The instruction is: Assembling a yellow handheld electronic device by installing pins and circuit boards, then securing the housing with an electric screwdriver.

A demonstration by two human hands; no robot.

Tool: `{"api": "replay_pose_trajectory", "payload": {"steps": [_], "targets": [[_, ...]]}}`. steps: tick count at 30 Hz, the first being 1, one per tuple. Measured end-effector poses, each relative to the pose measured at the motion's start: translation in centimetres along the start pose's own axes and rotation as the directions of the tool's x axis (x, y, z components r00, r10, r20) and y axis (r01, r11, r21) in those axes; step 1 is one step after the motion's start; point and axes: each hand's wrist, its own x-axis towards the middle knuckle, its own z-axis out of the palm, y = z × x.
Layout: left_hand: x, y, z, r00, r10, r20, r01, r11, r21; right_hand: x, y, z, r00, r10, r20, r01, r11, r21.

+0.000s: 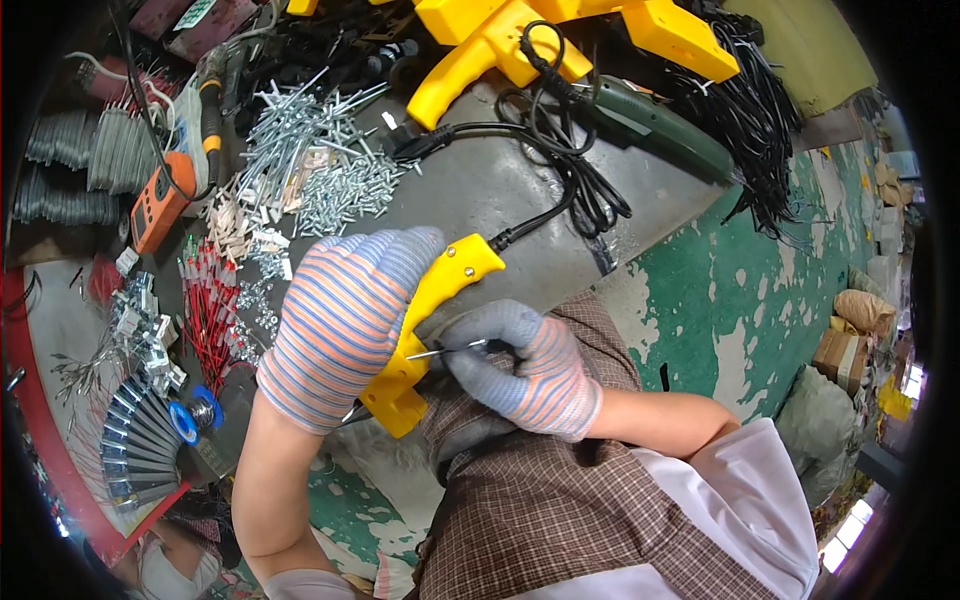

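Observation:
My left hand [335, 325], in a striped knit glove, wraps around a yellow plastic tool handle [440, 290] held over my lap. A black power cord [560, 180] runs from the handle's far end up across the grey bench. My right hand [530, 365], also gloved, pinches a thin silver screw [445, 352] with its tip against the side of the yellow handle. Both hands sit close together at the bench's near edge.
A heap of silver screws [320, 160] lies on the grey bench [480, 190]. Red-sleeved wires [210, 310], an orange meter [160, 200], metal parts, a solder spool [195, 415], more yellow housings [560, 40], a green tool [660, 125] and black cable bundles [760, 120] surround it.

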Motion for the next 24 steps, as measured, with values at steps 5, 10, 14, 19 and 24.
{"api": "replay_pose_trajectory", "payload": {"steps": [5,10,14,19,24], "targets": [[0.3,0.3,2.2,0.995,-0.075,-0.062,0.076,0.997,0.016,0.7,0.5,-0.4,0.997,0.082,0.004,-0.082,0.995,0.052],[-2.1,0.3,2.1,0.950,-0.312,-0.008,0.310,0.948,-0.076,-0.2,2.7,2.1,0.988,0.119,-0.101,-0.093,0.967,0.236],[-1.7,-0.1,2.2,0.951,-0.303,0.054,0.308,0.937,-0.163,-0.1,3.3,1.6,0.946,-0.290,-0.142,0.226,0.909,-0.349],[-1.5,0.8,1.3,0.936,-0.349,0.041,0.352,0.931,-0.096,0.2,3.0,1.4,0.985,0.052,-0.163,-0.034,0.993,0.110],[-1.5,0.4,1.8,0.955,-0.296,-0.018,0.294,0.952,-0.083,0.3,4.6,1.2,0.989,-0.128,-0.073,0.112,0.976,-0.189]]}}
